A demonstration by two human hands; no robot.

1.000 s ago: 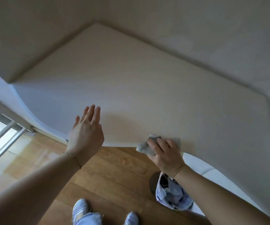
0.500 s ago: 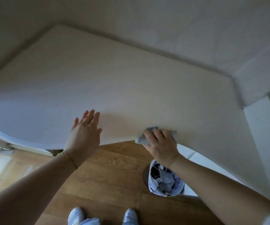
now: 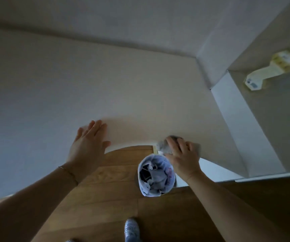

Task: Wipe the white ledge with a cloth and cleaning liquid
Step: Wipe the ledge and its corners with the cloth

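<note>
A wide white ledge (image 3: 106, 81) fills the upper part of the head view, meeting a wall at the back. My right hand (image 3: 182, 157) presses a crumpled grey cloth (image 3: 165, 146) onto the ledge's front edge, fingers spread over it. My left hand (image 3: 86, 147) lies flat on the ledge near its front edge, fingers straight and together, well to the left of the cloth. No bottle of cleaning liquid is in view.
A small bin (image 3: 155, 175) lined with a pale bag stands on the wooden floor (image 3: 109, 194) just below my right hand. To the right, a white partition (image 3: 236, 119) borders a lower shelf holding a cardboard packet (image 3: 269, 72). One of my feet (image 3: 131, 229) shows at the bottom.
My view has swung to the right, bringing the partition and shelf into sight. My right hand has slid the cloth rightward along the front edge. My left hand stays flat on the ledge.
</note>
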